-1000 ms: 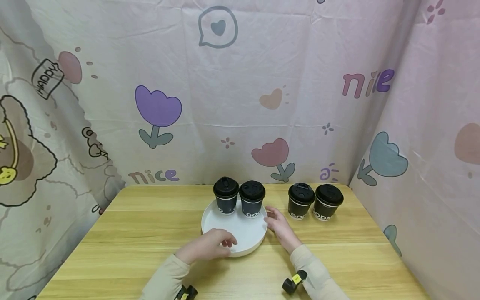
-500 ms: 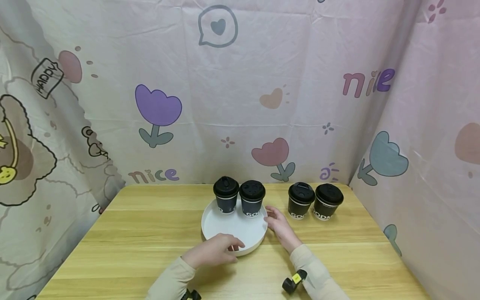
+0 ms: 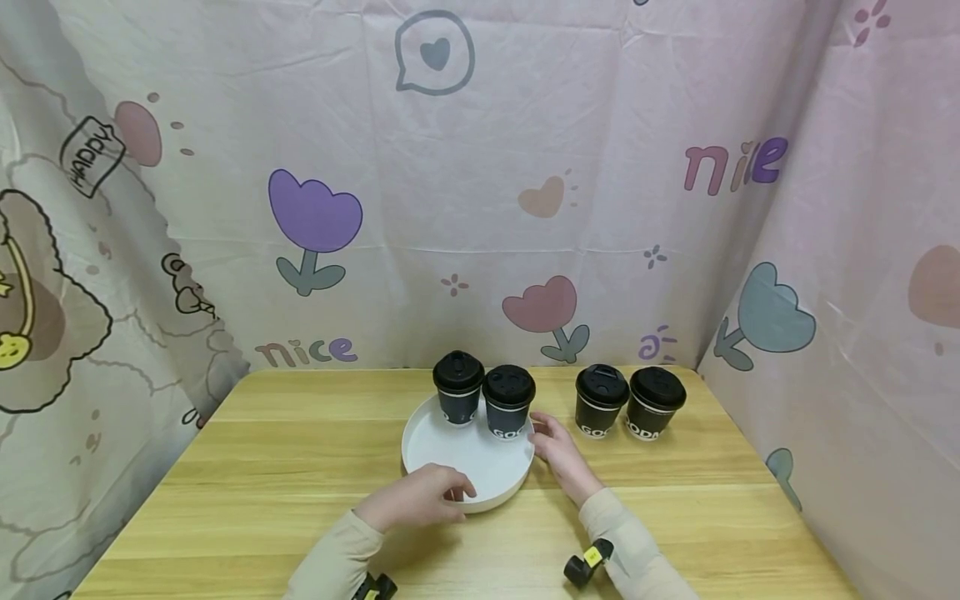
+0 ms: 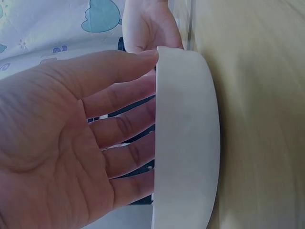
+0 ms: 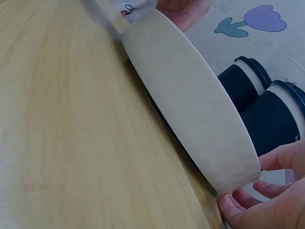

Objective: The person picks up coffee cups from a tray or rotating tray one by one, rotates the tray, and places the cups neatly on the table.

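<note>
White tray: the left hand covers part of its near rim; underneath, a dark line shows from the right wrist, and shadow or gap, I cannot tell.
Lettering: only scraps of it, a white "GO" low on the right tray cup, the rest out of sight round the curve.
Left-hand grip: fingers parted, reaching over the rim, thumb well clear of them with its tip at the rim's edge; whether it presses there is hard to call.
Right-hand grip: the right hand has bent fingertips touching the tray's right side, at rim and base; a firm pinch or a light touch, I cannot tell.
Tray's look: round, shallow, smooth, near the middle of the wooden table, bearing that cup and the left tray cup, black-lidded, side by side towards the back.
</note>
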{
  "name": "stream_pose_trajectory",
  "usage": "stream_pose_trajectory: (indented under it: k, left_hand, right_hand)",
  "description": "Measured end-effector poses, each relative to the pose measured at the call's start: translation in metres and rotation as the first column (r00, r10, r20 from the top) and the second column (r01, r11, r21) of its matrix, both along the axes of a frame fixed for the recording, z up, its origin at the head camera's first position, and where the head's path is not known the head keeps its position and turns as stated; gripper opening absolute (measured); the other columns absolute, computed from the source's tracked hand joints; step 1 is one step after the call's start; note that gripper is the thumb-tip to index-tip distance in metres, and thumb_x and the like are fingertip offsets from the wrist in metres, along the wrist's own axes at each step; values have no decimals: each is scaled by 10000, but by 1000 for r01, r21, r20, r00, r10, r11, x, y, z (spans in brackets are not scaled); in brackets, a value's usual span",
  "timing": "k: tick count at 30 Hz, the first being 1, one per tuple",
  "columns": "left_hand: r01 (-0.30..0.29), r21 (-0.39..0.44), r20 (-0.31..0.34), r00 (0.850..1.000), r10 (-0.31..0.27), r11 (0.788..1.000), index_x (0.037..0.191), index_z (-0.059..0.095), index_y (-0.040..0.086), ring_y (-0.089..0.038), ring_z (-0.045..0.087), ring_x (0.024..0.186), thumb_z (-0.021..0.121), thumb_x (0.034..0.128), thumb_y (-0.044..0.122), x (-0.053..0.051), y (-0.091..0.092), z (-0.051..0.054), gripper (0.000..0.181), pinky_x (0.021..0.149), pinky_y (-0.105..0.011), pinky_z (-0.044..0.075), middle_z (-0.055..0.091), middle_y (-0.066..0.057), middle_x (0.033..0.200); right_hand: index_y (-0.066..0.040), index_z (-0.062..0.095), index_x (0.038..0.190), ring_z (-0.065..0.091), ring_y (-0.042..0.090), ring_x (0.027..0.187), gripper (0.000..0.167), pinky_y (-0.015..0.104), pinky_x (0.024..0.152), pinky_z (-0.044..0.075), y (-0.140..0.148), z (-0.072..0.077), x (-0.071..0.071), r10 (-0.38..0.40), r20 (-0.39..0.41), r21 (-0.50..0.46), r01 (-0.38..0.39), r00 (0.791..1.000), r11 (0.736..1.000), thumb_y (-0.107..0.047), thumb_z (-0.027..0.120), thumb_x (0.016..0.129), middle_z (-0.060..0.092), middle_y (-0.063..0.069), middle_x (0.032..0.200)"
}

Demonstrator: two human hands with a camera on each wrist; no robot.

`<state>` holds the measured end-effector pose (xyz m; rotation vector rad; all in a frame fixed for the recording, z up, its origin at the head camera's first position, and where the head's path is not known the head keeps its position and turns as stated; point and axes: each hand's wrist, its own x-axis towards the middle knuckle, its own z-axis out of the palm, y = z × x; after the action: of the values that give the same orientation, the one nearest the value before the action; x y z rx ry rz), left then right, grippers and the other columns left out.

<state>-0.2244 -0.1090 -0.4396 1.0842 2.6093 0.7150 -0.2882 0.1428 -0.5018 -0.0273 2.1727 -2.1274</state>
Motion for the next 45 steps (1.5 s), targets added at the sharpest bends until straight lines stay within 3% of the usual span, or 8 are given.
stream_pose_trajectory:
  k: [5, 9, 18, 25, 30, 36, 45]
  left_hand:
    - [-28, -13, 27, 999, 28, 1000, 992, 711, 78, -22, 546, 762, 753, 802, 122, -1, -4, 3, 200, 710, -194, 496, 671, 27, 840]
    - [-30, -24, 15, 999, 31, 999, 955, 706, 77, -2, 514, 743, 757, 802, 127, -2, -8, 3, 170, 699, -195, 493, 659, 37, 824]
    - [-33, -27, 0, 999, 33, 999, 914, 699, 60, 4, 490, 719, 760, 786, 122, -1, -16, 7, 155, 677, -193, 480, 636, 49, 788]
    - [-43, -21, 6, 999, 44, 999, 1032, 701, 39, -81, 557, 777, 768, 783, 133, 0, -11, 7, 274, 715, -220, 497, 667, -14, 864]
    - [-24, -15, -32, 999, 23, 1000, 1071, 702, 43, -133, 604, 848, 759, 794, 148, 0, -3, 3, 302, 777, -241, 515, 692, -41, 931]
    - [6, -5, -44, 999, -6, 1000, 1097, 697, 33, -129, 613, 868, 755, 799, 133, 4, 6, 0, 319, 795, -229, 520, 700, -42, 950]
    - [-6, -28, -19, 1000, 6, 1000, 1125, 691, 67, -105, 615, 868, 758, 805, 154, 4, 9, -3, 338, 800, -220, 516, 693, -2, 944]
  right_hand:
    - [94, 350, 1425, 502, 308, 1174, 532, 347, 937, 493, -1, 3, 0, -14, 8, -8, 14, 1000, 1000, -31, 491, 927, 435, 298, 1355]
    - [94, 346, 1427, 480, 316, 1191, 535, 368, 960, 476, -1, 4, 1, -20, 24, -3, 20, 1000, 1000, -18, 476, 920, 414, 294, 1378]
    - [127, 317, 1427, 503, 261, 1125, 532, 291, 889, 481, -1, 3, 0, -9, 3, 9, 9, 1000, 1000, 10, 395, 915, 422, 302, 1349]
    - [139, 304, 1428, 504, 256, 1122, 529, 292, 889, 484, -1, 3, 0, -5, -2, 1, 5, 1000, 1000, 5, 396, 924, 417, 305, 1344]
    - [139, 305, 1427, 497, 273, 1149, 527, 311, 920, 483, -1, 3, 0, -6, 1, 1, 6, 1000, 1000, 6, 389, 925, 414, 309, 1352]
    - [141, 296, 1431, 483, 295, 1186, 523, 349, 962, 473, -1, 4, 0, -6, 3, 0, 6, 1000, 1000, 2, 383, 934, 410, 309, 1360]
    - [140, 283, 1438, 464, 330, 1227, 527, 389, 994, 466, -1, 5, 0, -3, 8, -10, 4, 1000, 1000, 11, 362, 934, 388, 319, 1380]
